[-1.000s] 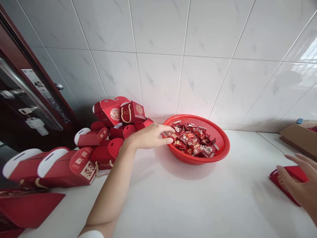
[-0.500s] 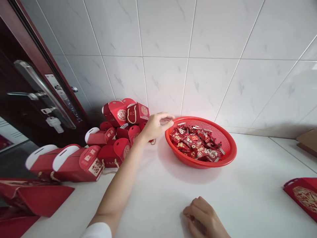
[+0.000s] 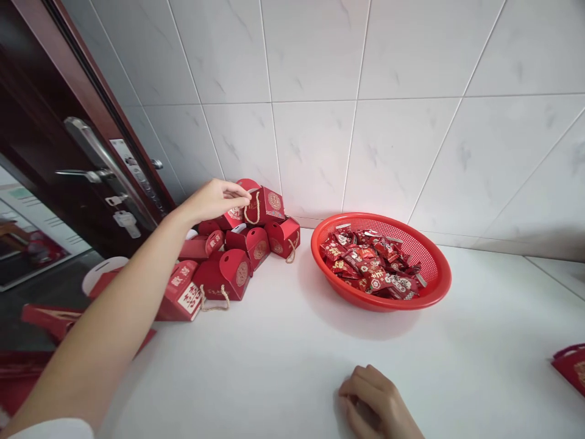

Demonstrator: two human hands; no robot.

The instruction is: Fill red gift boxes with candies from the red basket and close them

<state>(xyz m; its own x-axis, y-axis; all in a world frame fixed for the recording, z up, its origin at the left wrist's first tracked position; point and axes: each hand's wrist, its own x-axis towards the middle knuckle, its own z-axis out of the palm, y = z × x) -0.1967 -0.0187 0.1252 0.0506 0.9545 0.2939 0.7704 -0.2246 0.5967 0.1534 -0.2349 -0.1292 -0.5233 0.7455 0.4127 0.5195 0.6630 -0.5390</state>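
My left hand (image 3: 223, 198) is over the piled red gift boxes, its fingertips by the rope handle of the top box (image 3: 269, 206); the fingers are pressed together, and whether they grip anything is hidden. Lower in the pile, a red box (image 3: 223, 275) with a rope handle stands on the white counter (image 3: 274, 366). To the right sits a red plastic basket (image 3: 439, 281) with many red wrapped packets (image 3: 375, 271) in it. My right hand (image 3: 377, 399) rests on the counter near the bottom edge, fingers curled in, with nothing visible in it.
A dark red door with a metal handle (image 3: 109, 167) and hanging keys stands at the left. White wall tiles (image 3: 315, 152) run behind the counter. Part of another red box (image 3: 573, 366) shows at the right edge. My left forearm crosses more red boxes.
My left hand has moved left, from beside the basket's rim to over the top boxes. The view has shifted slightly left. My right hand has stayed in place.
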